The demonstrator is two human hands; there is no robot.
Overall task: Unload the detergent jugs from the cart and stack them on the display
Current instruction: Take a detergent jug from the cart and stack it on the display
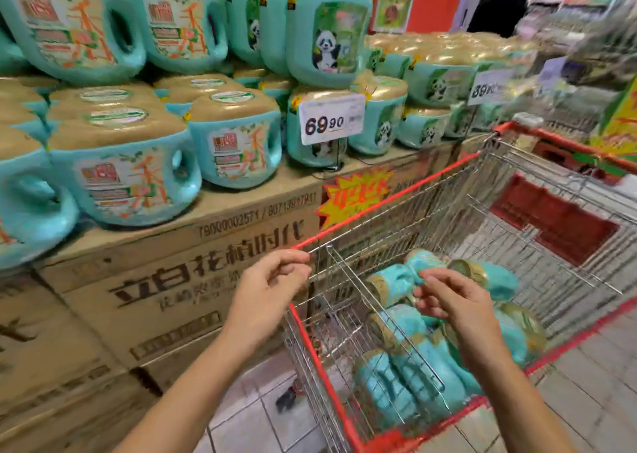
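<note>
Several teal detergent jugs [413, 359] with gold caps lie in a heap at the bottom of the wire shopping cart [386, 207], which has a red rim. More of the same jugs [131, 180] stand stacked in two tiers on the cardboard-box display [179, 280] to the left. My left hand [272, 280] hovers at the cart's near left corner with its fingers loosely curled, holding nothing. Above the jugs in the cart, my right hand [448, 297] is spread and empty.
A white price tag reading 69.90 [331, 118] stands among the displayed jugs, and a second tag [489, 87] sits further right. A red crate [555, 221] shows behind the cart. A dark-clothed person [496, 7] stands at the back. Tiled floor [262, 404] lies between cart and boxes.
</note>
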